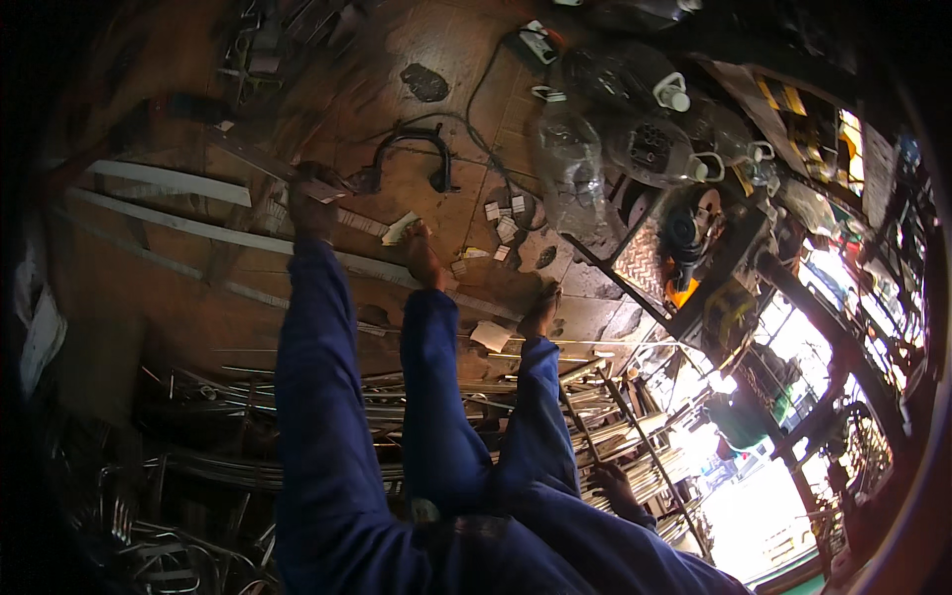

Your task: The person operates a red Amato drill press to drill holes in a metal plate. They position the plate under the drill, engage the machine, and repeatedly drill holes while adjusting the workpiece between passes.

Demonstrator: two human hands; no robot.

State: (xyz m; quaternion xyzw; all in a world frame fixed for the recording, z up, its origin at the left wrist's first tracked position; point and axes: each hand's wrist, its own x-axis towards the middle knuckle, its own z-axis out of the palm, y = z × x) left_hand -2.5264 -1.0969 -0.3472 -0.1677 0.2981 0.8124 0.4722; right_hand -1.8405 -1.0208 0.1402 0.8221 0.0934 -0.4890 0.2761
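My left arm, in a blue sleeve, stretches far out over the brown tiled floor. At its end my left hand (pixel 312 203) is closed on a long flat metal piece (pixel 253 154), blurred and dark along its far part. Just right of that hand lies a dark curved metal bracket (pixel 412 139). Pale strips (pixel 164 180) lie to its left. On the right side, my right hand (pixel 613 486) is low beside a stack of metal rods (pixel 635 441); shadow hides its fingers. My bare feet (pixel 424 263) rest on the floor between the hands.
Clear plastic bottles (pixel 570 149) with white handles stand at the far right. An angle grinder (pixel 684 233) lies near them. A black cable (pixel 476 99) crosses the floor, with small pale pieces (pixel 504 228) close by. Bundled metal tubes (pixel 228 466) fill the near left.
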